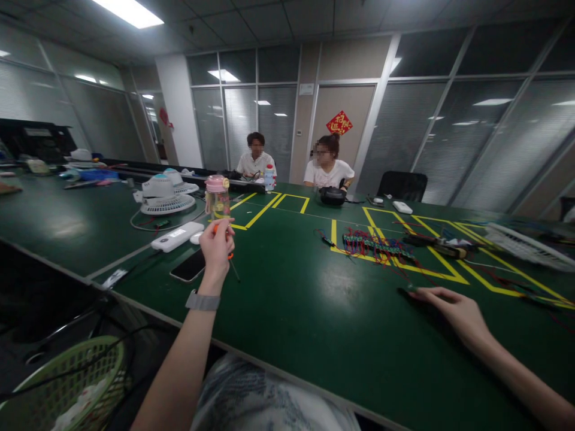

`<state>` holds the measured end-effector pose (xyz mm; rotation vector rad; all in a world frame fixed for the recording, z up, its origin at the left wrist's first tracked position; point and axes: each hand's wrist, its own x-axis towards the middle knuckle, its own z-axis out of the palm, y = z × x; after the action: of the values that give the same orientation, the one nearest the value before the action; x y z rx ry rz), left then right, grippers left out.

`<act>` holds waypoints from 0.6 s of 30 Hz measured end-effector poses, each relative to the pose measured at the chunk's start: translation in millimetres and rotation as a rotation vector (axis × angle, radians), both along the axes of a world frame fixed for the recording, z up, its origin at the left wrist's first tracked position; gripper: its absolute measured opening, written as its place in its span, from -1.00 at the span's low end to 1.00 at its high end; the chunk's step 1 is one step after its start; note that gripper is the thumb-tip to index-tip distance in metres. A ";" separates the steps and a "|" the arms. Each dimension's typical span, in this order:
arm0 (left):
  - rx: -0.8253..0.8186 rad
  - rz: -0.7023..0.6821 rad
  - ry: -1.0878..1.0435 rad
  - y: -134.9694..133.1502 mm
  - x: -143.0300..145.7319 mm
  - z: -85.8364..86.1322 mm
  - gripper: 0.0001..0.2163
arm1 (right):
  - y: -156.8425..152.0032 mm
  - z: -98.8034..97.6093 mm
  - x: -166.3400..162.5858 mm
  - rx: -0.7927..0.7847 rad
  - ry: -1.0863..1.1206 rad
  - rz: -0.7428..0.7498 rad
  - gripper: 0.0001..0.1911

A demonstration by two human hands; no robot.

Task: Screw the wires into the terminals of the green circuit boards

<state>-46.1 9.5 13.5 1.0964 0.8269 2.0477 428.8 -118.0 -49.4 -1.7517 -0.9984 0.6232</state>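
My left hand (216,246), raised above the table, is closed around a screwdriver (230,256) with an orange handle; its thin shaft slants down past the fingers. Just behind and below that hand lie a dark-screened phone (187,267) and a white power strip (176,237). On the right, my right hand (456,311) pinches a small green circuit board (410,288) low over the tabletop. Thin red wires seem to run from it toward a row of wired circuit boards (380,246) lying on yellow tape lines.
A pink-lidded bottle (218,200) and white fans (167,202) stand at left on the green table (287,347). Two people sit across, near a black case (332,196). More wired parts (453,246) lie at right. A green basket (110,353) stands below the edge.
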 end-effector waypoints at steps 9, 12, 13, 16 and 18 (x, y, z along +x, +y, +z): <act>-0.046 -0.037 0.008 -0.5 0.4 -3.6 -0.88 | -7.9 1.3 14.7 0.053 0.043 -0.087 -0.72; -0.050 -0.038 -0.006 -1.4 0.8 -2.7 -0.88 | -8.7 5.1 13.2 0.070 -0.219 -0.071 -0.72; -0.047 -0.041 -0.009 -1.7 0.8 -2.7 -0.88 | -9.3 5.9 13.6 0.076 -0.321 -0.065 -0.73; -0.041 -0.049 -0.011 -1.7 0.5 -3.8 -0.87 | -11.2 6.6 14.5 0.071 -0.541 -0.036 -0.82; -0.043 -0.053 -0.009 -1.2 -0.1 -4.9 -0.87 | -11.6 6.1 13.8 0.049 -0.612 0.012 -0.86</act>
<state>-46.1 8.3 8.6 1.0737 0.8248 1.9813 442.6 -129.6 -43.3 -1.9352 -1.4205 0.0527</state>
